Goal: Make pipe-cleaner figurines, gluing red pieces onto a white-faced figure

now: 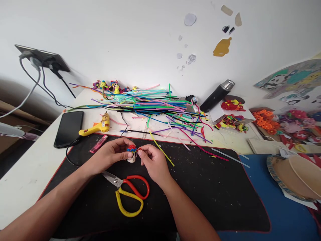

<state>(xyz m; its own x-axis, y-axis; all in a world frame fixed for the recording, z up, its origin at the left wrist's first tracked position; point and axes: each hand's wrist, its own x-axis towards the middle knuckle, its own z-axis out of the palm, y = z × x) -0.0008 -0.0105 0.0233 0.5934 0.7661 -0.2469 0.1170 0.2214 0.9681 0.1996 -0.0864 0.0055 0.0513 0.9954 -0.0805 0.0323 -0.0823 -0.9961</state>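
The figure [131,149] looks fuzzy on top (scissors [116,181] metal-bladed).

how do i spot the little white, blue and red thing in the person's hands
Find the black mat; left of its middle, the left hand and right hand come close together just beyond the scissors. The small craft piece is between them. Unlike the scissors, it is tiny, white below with a blue and red top.
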